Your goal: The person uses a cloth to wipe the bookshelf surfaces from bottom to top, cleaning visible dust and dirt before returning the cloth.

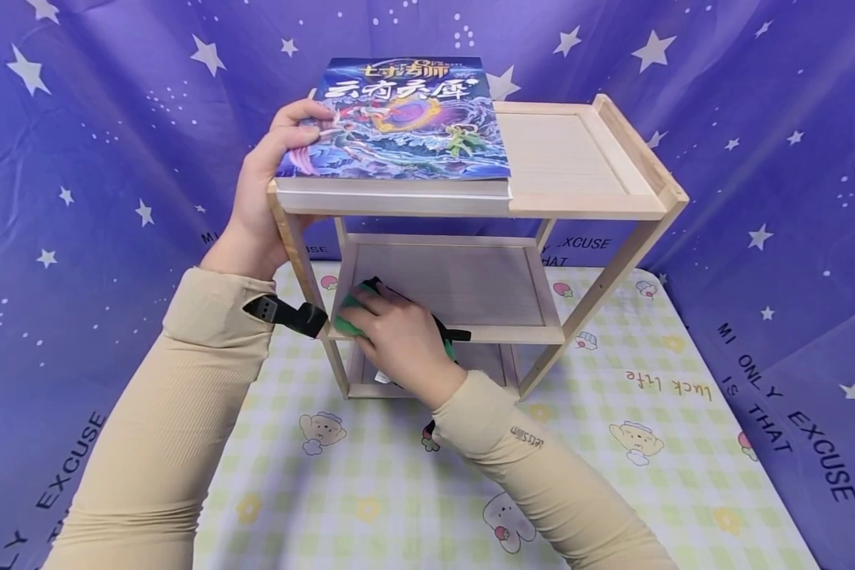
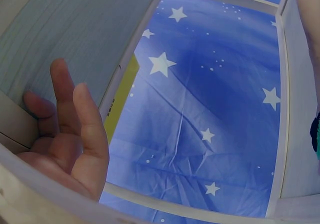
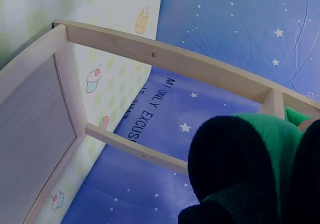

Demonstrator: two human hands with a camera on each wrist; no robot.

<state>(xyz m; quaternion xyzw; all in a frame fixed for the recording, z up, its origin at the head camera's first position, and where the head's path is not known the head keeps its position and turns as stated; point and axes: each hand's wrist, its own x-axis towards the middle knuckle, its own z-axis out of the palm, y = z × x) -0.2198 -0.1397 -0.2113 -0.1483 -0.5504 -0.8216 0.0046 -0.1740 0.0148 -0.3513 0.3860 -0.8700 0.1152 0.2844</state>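
Note:
A three-tier wooden shelf rack [image 1: 556, 154] stands on the table, with a thick blue illustrated book [image 1: 406, 119] lying on the left of its top board. My left hand [image 1: 256, 186] grips the top board's left end; a thumb and a finger lie above, beside the book, while other fingers [image 2: 90, 129] reach under the board in the left wrist view. On the left part of the middle board, my right hand [image 1: 409, 344] holds a green and black cloth [image 1: 352, 318] against the wood. Bunched cloth [image 3: 272, 139] fills the lower right of the right wrist view.
A checked tablecloth [image 1: 370, 475] with cartoon prints covers the table. Behind and beside it hangs a blue curtain [image 1: 114, 95] with white stars. The rack's slanted right leg [image 1: 602, 285] borders the tiers. A black strap [image 1: 285, 313] sticks out from the left cuff.

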